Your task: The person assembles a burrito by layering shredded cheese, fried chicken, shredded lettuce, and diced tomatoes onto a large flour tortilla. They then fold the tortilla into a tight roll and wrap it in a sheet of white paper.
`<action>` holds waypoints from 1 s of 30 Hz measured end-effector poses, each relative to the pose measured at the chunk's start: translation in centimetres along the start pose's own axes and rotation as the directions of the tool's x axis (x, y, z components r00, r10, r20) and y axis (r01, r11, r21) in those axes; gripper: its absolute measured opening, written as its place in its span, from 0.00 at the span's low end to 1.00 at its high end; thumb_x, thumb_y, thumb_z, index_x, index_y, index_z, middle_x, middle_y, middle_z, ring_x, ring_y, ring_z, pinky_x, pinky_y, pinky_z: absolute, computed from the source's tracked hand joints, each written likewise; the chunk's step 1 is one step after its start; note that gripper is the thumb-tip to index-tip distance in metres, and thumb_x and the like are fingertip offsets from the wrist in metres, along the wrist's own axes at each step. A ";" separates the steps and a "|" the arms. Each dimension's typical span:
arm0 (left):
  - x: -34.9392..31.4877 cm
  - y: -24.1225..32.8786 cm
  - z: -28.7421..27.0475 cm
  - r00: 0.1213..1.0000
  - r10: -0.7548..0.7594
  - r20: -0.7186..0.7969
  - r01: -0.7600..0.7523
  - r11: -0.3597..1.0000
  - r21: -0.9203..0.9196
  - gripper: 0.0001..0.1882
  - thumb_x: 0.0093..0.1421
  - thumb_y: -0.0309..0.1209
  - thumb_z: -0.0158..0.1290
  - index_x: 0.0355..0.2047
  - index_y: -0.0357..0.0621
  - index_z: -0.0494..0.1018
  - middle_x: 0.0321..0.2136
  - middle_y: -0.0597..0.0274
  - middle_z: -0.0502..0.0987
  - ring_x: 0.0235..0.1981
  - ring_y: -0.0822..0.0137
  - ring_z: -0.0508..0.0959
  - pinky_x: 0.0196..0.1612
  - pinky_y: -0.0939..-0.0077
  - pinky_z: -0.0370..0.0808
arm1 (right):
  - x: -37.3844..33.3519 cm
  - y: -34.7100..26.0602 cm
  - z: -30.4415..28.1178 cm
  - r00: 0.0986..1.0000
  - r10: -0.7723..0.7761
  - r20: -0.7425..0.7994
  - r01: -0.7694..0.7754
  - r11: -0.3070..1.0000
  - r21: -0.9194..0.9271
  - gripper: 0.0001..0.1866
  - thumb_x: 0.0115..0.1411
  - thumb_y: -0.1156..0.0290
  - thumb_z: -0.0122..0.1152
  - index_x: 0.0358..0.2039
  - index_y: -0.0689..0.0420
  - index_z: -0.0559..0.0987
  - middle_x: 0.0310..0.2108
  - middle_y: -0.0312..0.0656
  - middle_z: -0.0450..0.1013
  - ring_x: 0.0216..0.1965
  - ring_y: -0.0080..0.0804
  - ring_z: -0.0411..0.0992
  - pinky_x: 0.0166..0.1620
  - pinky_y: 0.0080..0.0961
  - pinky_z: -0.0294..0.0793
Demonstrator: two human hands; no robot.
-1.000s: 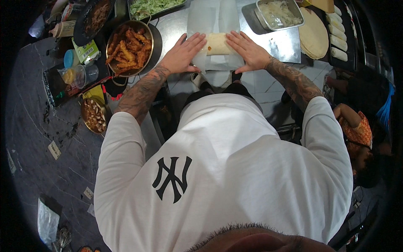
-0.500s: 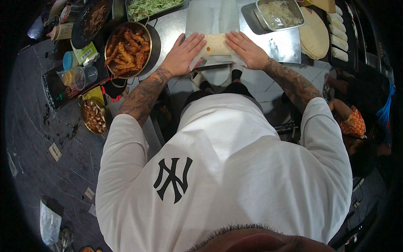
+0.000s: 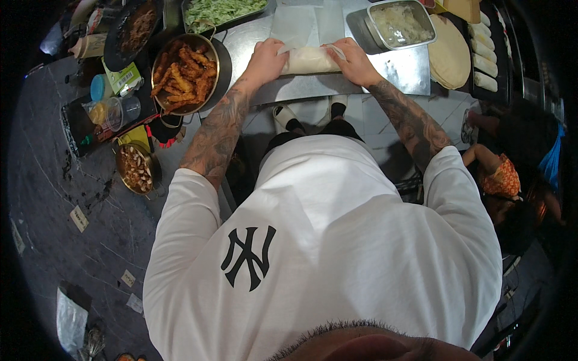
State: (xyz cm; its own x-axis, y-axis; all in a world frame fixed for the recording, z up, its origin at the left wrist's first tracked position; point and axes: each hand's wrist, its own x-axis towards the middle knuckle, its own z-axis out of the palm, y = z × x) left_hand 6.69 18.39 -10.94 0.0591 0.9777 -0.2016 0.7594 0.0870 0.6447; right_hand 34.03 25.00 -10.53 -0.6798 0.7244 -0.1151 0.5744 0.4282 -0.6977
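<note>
A rolled tortilla wrap (image 3: 310,61), covered by pale wrapping paper (image 3: 293,24), lies crosswise near the front edge of the metal worktop (image 3: 404,69). The paper's free part stretches away from me beyond the roll. My left hand (image 3: 267,61) is closed on the roll's left end, its fingers curled over the paper. At the right end, my right hand (image 3: 357,62) grips the wrap the same way, with a flap of paper standing up by its fingers. The fingertips of both hands are partly hidden.
Left of the worktop stands a pan of fried strips (image 3: 185,72), with shredded greens (image 3: 223,11) in a tray behind. To the right are a tub of pale shreds (image 3: 402,27), stacked tortillas (image 3: 448,54) and several finished wraps (image 3: 485,57). Another person's arm (image 3: 483,157) shows at the right.
My hands have gone from lying flat on the bare tortilla roll to gripping its ends. The paper now covers the roll, which sits slightly farther away.
</note>
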 end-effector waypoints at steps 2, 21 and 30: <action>0.8 0.7 -0.8 0.983 -0.132 0.127 0.152 0.974 -0.169 0.19 0.64 0.36 0.52 0.50 0.40 0.82 0.53 0.46 0.79 0.57 0.45 0.76 0.60 0.61 0.72 | 0.2 0.4 -0.3 1.000 -0.018 0.005 0.019 1.000 -0.015 0.22 0.76 0.56 0.48 0.59 0.56 0.78 0.56 0.51 0.75 0.59 0.50 0.71 0.64 0.42 0.69; 3.7 4.9 -0.7 0.950 -0.250 0.184 0.174 0.920 0.352 0.23 0.67 0.42 0.53 0.54 0.37 0.76 0.47 0.41 0.82 0.51 0.40 0.81 0.54 0.51 0.77 | 0.6 -5.4 1.2 0.980 -0.194 -0.044 0.155 0.884 -0.441 0.37 0.67 0.38 0.55 0.58 0.61 0.76 0.49 0.48 0.79 0.50 0.46 0.77 0.51 0.44 0.73; 0.6 3.3 -3.2 0.977 0.055 0.204 -0.022 0.987 -0.160 0.47 0.60 0.60 0.61 0.66 0.33 0.64 0.59 0.39 0.74 0.62 0.44 0.74 0.62 0.56 0.72 | 1.0 -4.9 2.4 0.975 -0.179 -0.129 0.104 0.887 -0.450 0.23 0.71 0.47 0.54 0.47 0.56 0.80 0.40 0.43 0.81 0.42 0.44 0.79 0.45 0.46 0.74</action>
State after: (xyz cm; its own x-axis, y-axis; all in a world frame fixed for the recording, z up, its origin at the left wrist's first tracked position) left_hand 7.16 19.90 -6.56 0.2320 0.9212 -0.3123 0.6443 0.0950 0.7588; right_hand 29.43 22.38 -8.88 -0.7072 0.6993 0.1042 0.6443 0.6981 -0.3124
